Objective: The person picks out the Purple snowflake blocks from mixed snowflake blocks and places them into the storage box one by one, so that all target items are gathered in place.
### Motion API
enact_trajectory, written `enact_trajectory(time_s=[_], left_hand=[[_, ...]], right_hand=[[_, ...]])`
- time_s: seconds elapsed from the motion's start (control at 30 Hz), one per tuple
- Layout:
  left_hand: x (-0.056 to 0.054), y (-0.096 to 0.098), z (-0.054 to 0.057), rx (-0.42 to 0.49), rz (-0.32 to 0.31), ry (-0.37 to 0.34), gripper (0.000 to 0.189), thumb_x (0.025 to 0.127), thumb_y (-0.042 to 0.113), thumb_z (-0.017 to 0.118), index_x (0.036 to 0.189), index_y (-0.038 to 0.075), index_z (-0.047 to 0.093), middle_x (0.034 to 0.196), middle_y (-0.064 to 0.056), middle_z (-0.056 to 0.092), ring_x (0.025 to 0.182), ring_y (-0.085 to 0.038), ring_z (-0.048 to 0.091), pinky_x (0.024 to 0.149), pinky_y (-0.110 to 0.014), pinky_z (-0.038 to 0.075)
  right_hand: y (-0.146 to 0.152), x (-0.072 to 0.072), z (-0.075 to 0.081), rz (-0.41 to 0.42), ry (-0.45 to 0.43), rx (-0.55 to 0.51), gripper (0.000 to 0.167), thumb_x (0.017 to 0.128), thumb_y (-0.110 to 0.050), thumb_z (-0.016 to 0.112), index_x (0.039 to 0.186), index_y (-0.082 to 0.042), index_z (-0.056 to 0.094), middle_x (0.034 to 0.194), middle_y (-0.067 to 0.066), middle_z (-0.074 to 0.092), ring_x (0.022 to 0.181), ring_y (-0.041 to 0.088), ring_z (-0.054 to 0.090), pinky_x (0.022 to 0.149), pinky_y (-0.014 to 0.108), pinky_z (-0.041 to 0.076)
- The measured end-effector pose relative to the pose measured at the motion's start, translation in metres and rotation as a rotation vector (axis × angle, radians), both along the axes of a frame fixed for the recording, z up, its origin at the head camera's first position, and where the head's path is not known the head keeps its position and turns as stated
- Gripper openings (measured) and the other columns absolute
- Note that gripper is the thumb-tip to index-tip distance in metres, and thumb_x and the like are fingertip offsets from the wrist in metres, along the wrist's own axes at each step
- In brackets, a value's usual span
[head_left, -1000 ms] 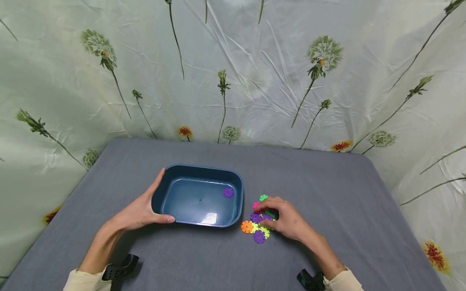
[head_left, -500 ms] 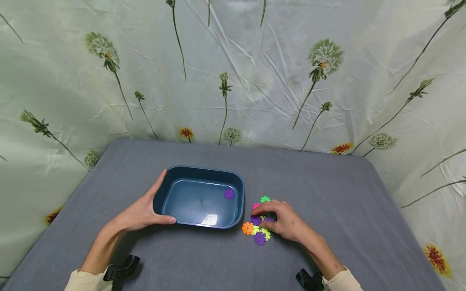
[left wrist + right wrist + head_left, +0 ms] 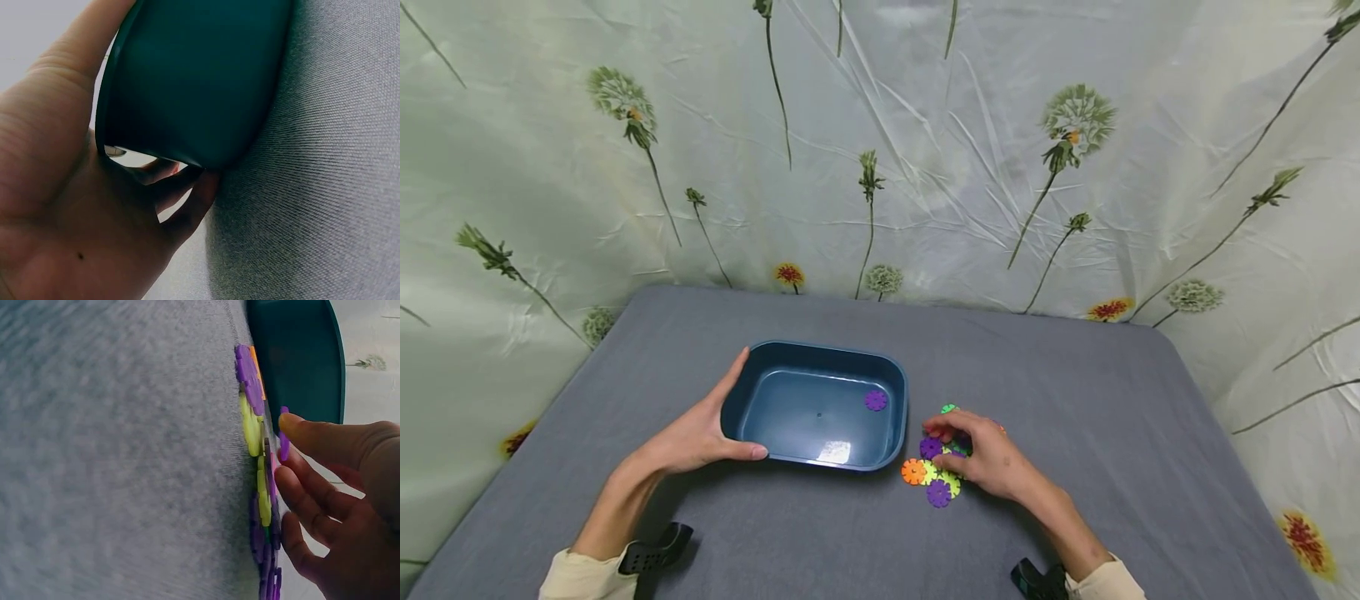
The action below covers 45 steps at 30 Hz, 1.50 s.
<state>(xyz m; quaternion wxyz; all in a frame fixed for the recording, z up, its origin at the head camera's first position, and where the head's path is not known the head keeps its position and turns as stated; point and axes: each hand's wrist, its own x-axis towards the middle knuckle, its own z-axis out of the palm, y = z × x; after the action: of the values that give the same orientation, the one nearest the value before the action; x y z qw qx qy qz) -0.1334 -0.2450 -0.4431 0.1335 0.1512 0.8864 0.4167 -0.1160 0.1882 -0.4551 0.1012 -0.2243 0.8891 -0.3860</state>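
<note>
From where I stand, the work sits just below the middle of the head view. The left hand (image 3: 696, 433) grips the left end of a dark blue plastic tub (image 3: 797, 425), thumb along the near rim and fingers spread toward the far corner. Inside the tub, toward its right end, lies one purple notched disc (image 3: 876, 400), flat on the bottom.

Just right of the tub is a loose pile of notched plastic discs (image 3: 929, 472), overlapping one another. An orange disc (image 3: 913, 472) lies at its left edge, a purple one at the bottom, yellow-green ones between, and a green disc (image 3: 950, 408) at the top. The right hand (image 3: 992, 450) is over this pile, hiding part of it. The right wrist view shows it pinching another purple disc (image 3: 284, 434) edge-on between thumb and finger, just beside the pile, its other fingers bent below.

Cream sleeves (image 3: 587, 577) come in at the lower left and lower right, with black wristbands (image 3: 655, 550) just above them. A grey cloth covers the surface (image 3: 820, 533), and a pale curtain (image 3: 925, 117) printed with dandelions fills the upper frame.
</note>
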Motion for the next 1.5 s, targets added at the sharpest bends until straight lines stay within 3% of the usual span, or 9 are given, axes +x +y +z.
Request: enact_trajectory(time_s=[0.37,0.53,0.7,1.13,1.37,1.5], left_hand=[[-0.002,0.004,0.001,-0.007,0.002,0.0,0.139,0.076,0.035,0.093,0.167,0.031,-0.013,0.176,-0.022,-0.003,0.155,-0.06,0.014,0.11,-0.08,0.028],[-0.003,0.006,0.001,0.0,0.003,-0.003,0.14,0.076,0.033,0.093,0.167,0.034,-0.013,0.176,-0.023,-0.002,0.155,-0.06,0.014,0.11,-0.081,0.027],[-0.004,0.008,-0.001,0.008,0.005,-0.008,0.14,0.076,0.033,0.093,0.167,0.036,-0.013,0.176,-0.023,-0.002,0.155,-0.059,0.012,0.111,-0.081,0.026],[-0.005,0.013,-0.002,0.012,-0.001,-0.01,0.14,0.076,0.035,0.093,0.167,0.035,-0.013,0.176,-0.023,-0.002,0.155,-0.059,0.013,0.11,-0.08,0.028],[-0.001,0.009,0.002,0.006,0.009,-0.015,0.138,0.077,0.033,0.092,0.167,0.033,-0.012,0.176,-0.023,-0.002,0.155,-0.06,0.013,0.109,-0.081,0.029],[0.003,0.003,0.004,0.01,0.014,-0.012,0.138,0.077,0.032,0.092,0.168,0.032,-0.012,0.176,-0.022,-0.002,0.155,-0.061,0.012,0.108,-0.081,0.028]], right_hand=[[-0.002,0.0,0.007,-0.002,0.042,-0.009,0.032,0.099,-0.007,0.07,0.131,-0.005,0.069,0.121,0.004,0.06,0.106,0.013,0.059,0.088,0.025,0.052],[-0.001,-0.004,0.009,-0.029,0.064,-0.003,0.029,0.098,-0.009,0.072,0.126,-0.004,0.069,0.114,0.007,0.06,0.092,0.011,0.057,0.076,0.023,0.051],[-0.004,-0.007,0.013,-0.102,0.107,-0.025,0.026,0.095,-0.01,0.076,0.12,-0.006,0.072,0.104,0.004,0.061,0.084,0.01,0.055,0.072,0.022,0.051],[-0.012,-0.012,0.021,-0.197,0.252,-0.082,0.027,0.088,-0.017,0.084,0.113,-0.011,0.076,0.1,-0.001,0.065,0.086,0.02,0.062,0.073,0.031,0.056],[-0.028,-0.013,0.021,-0.184,0.256,-0.132,0.026,0.089,-0.021,0.084,0.113,-0.014,0.077,0.1,-0.002,0.066,0.088,0.019,0.064,0.077,0.036,0.058],[-0.039,-0.014,0.02,-0.161,0.247,-0.17,0.027,0.09,-0.023,0.084,0.114,-0.013,0.077,0.101,0.0,0.067,0.09,0.017,0.064,0.077,0.034,0.057]])
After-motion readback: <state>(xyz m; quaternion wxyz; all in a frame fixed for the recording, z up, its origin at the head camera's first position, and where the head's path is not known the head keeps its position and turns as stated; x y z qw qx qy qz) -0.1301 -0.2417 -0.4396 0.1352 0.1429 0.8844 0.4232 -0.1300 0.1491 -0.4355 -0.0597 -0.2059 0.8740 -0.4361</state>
